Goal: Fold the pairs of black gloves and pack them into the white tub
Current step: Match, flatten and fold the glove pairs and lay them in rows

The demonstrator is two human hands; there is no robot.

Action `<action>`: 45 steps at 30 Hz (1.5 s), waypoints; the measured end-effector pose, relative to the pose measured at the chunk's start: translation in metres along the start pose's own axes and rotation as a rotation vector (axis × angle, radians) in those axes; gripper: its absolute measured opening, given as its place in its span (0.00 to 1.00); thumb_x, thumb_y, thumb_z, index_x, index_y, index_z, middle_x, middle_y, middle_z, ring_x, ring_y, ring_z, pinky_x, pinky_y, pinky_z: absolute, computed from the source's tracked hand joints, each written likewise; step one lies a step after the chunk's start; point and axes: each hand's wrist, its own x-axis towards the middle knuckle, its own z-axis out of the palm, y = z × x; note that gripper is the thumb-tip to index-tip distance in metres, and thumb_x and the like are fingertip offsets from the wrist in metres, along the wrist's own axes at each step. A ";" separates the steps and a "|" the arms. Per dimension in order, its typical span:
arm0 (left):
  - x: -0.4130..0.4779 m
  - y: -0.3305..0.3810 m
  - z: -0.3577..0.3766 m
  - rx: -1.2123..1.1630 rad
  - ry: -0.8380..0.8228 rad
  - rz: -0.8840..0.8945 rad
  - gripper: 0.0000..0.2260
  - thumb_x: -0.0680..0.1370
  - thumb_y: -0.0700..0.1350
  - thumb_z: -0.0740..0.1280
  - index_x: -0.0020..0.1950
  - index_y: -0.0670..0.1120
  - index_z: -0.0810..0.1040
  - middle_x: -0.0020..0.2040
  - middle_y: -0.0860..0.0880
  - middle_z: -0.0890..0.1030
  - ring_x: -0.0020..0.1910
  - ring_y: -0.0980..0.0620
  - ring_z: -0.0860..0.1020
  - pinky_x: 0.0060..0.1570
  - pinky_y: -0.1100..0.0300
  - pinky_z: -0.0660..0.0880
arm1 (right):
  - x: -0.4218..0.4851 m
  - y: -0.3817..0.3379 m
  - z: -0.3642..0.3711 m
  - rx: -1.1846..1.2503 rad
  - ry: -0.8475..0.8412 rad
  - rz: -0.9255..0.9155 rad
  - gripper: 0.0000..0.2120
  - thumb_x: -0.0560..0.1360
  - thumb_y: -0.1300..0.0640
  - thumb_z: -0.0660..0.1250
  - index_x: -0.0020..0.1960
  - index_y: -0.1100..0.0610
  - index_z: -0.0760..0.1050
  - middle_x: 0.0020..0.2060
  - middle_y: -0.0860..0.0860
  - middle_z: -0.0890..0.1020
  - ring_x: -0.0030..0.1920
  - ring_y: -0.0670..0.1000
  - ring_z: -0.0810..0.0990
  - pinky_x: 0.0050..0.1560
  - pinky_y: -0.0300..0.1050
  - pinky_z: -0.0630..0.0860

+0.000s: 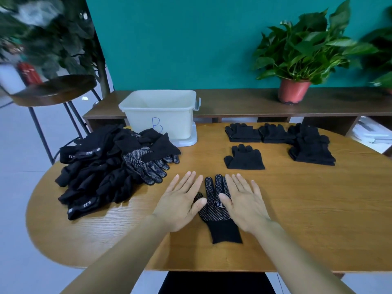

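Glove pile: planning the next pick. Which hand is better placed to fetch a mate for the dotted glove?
Probably left: the left hand is nearest the glove pile; the right hand lies beyond the dotted glove, farther off.

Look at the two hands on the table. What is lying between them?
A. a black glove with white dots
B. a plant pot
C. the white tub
A: the dotted black glove lies flat on the table, with the open left hand and right hand at its two sides.
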 end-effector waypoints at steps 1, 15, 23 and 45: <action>0.000 -0.007 -0.004 0.011 0.013 -0.010 0.38 0.74 0.70 0.26 0.79 0.50 0.36 0.82 0.49 0.43 0.79 0.55 0.36 0.74 0.57 0.29 | 0.005 -0.002 -0.005 0.001 0.011 -0.003 0.50 0.66 0.30 0.17 0.80 0.53 0.41 0.80 0.50 0.51 0.79 0.48 0.41 0.78 0.54 0.39; 0.009 -0.104 -0.030 -0.011 0.178 -0.100 0.42 0.77 0.68 0.32 0.80 0.44 0.59 0.80 0.49 0.60 0.80 0.53 0.52 0.75 0.60 0.34 | 0.087 -0.061 -0.032 -0.036 0.086 -0.169 0.27 0.84 0.44 0.45 0.80 0.53 0.50 0.78 0.49 0.61 0.79 0.49 0.47 0.77 0.52 0.42; 0.086 -0.148 -0.008 0.119 0.328 -0.057 0.18 0.77 0.50 0.67 0.64 0.44 0.80 0.64 0.46 0.81 0.65 0.47 0.78 0.72 0.53 0.55 | 0.162 -0.069 -0.018 -0.034 0.053 -0.198 0.26 0.85 0.46 0.45 0.80 0.53 0.50 0.77 0.50 0.63 0.79 0.50 0.49 0.76 0.52 0.42; 0.115 -0.126 -0.070 -0.562 0.533 -0.376 0.08 0.80 0.46 0.66 0.46 0.47 0.84 0.35 0.51 0.82 0.38 0.50 0.79 0.49 0.55 0.74 | 0.188 -0.063 -0.040 0.136 0.147 -0.215 0.31 0.81 0.41 0.56 0.79 0.53 0.53 0.76 0.49 0.65 0.78 0.48 0.49 0.75 0.48 0.45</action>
